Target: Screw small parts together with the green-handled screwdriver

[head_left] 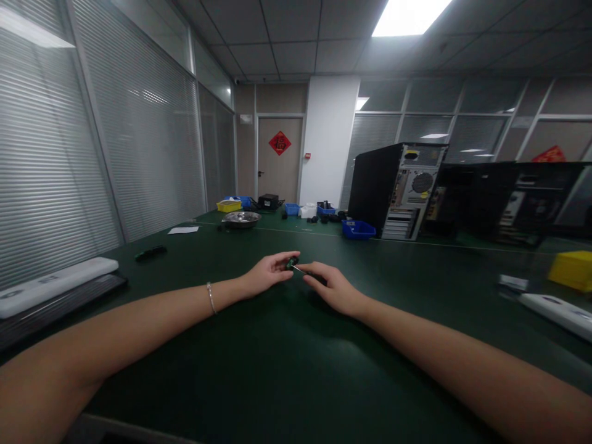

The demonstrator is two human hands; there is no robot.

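Observation:
Over the middle of the green tabletop (259, 364), my left hand (266, 275) pinches a small dark object (291, 263) with some green on it between thumb and fingers. It is too small to name. My right hand (335, 288) is closed round a screwdriver (299, 269), whose thin metal shaft points left and meets the small object. Its handle is hidden in my palm. Both hands are close together, just above the table. On the left wrist sits a bracelet (211, 298).
A dark green-marked tool (150, 253) and white paper (184, 230) lie at left, near a white power strip (60, 285) and a black keyboard (69, 302). Farther back are a metal bowl (242, 220), a blue bin (358, 230) and a computer tower (393, 191). A yellow box (572, 270) stands right.

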